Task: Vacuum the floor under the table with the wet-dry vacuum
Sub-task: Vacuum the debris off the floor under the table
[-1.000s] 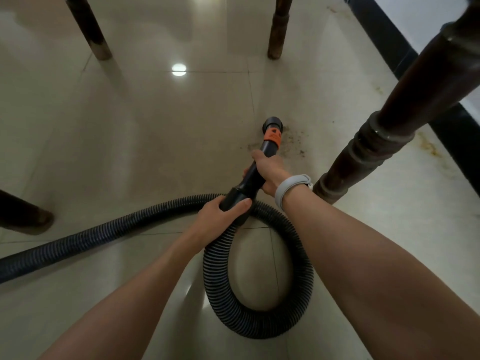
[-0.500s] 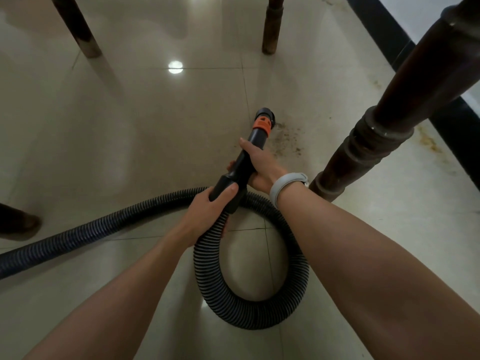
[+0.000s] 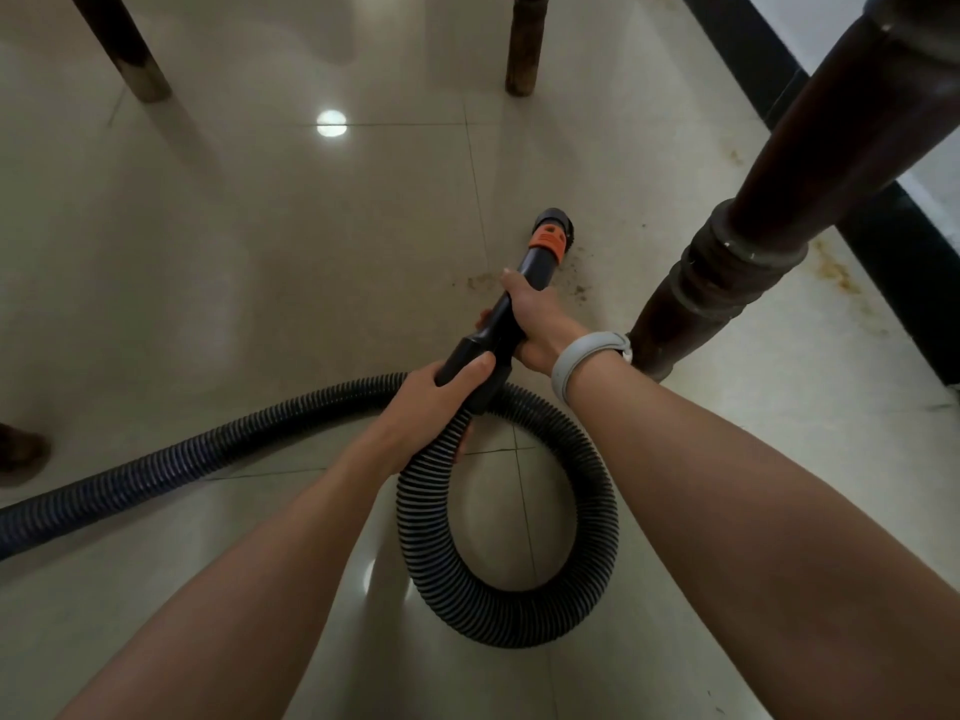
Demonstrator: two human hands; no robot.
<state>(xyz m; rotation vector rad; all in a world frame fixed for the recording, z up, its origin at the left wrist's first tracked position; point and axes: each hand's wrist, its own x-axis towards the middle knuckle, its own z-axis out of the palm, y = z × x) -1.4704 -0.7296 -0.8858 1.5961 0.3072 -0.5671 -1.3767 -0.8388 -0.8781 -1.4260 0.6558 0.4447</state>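
Both hands round the nozzle, table leg just beside

Glossy beige tile floor with thin grout lines and a round light reflection. Black skirting runs along a white wall at right. Grey wristband on one wrist. Yellow-brown stain on the tile beside the skirting. Dark rounded object at far left edge, too cropped to identify.
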